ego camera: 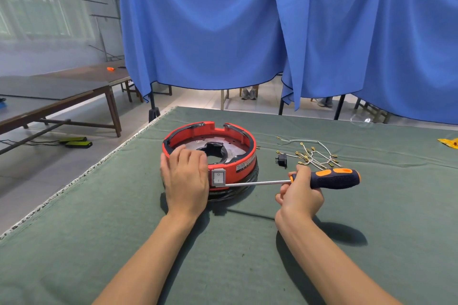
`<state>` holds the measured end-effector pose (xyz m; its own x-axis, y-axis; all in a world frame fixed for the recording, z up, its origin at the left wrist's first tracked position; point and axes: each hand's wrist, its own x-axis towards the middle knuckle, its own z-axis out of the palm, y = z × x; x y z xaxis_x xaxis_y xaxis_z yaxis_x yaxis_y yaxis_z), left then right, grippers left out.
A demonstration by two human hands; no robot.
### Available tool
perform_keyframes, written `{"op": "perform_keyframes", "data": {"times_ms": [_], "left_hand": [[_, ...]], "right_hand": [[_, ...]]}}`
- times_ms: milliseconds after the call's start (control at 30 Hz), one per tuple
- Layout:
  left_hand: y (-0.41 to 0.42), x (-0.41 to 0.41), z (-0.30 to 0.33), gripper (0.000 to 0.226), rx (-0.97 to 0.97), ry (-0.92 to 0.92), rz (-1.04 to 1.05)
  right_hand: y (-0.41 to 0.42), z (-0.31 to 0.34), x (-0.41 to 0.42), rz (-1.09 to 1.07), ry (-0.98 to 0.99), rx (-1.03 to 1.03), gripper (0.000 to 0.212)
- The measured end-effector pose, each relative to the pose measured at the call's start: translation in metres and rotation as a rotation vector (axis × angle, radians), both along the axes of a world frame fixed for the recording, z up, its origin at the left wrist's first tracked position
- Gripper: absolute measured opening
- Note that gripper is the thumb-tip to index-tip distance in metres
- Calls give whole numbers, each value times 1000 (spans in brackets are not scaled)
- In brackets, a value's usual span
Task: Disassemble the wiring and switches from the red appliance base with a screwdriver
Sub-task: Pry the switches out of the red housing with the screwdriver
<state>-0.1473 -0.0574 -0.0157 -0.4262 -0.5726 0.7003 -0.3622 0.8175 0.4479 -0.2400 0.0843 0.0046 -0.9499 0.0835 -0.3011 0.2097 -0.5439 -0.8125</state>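
Note:
The red ring-shaped appliance base (238, 136) lies on the green cloth table (124, 242), its metal floor and centre hole showing. A grey rocker switch (218, 177) sits in its near wall. My left hand (186, 176) rests over the base's near-left rim, fingers curled over the edge. My right hand (301, 193) grips a screwdriver (332, 179) with a dark blue and orange handle. Its shaft runs left and the tip touches the switch's lower right edge. A bundle of loose white wires (312, 155) with brass terminals lies right of the base, beside a small black connector (281, 160).
A yellow object (449, 143) lies at the table's far right edge. Blue curtains (247, 27) hang behind the table. Wooden tables (57, 96) stand to the left across the floor, with black and yellow items (76, 142) beneath.

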Motion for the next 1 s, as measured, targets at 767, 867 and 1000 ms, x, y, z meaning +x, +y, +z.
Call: {"op": "perform_keyframes", "data": {"times_ms": [767, 867, 1000], "left_hand": [[5, 21, 1, 31, -422, -107, -432], [8, 21, 2, 29, -419, -99, -448], [14, 19, 6, 28, -416, -91, -483]], "right_hand": [[31, -1, -18, -23, 8, 102, 25], [32, 6, -23, 27, 48, 41, 27], [30, 13, -24, 191, 80, 31, 21]]}}
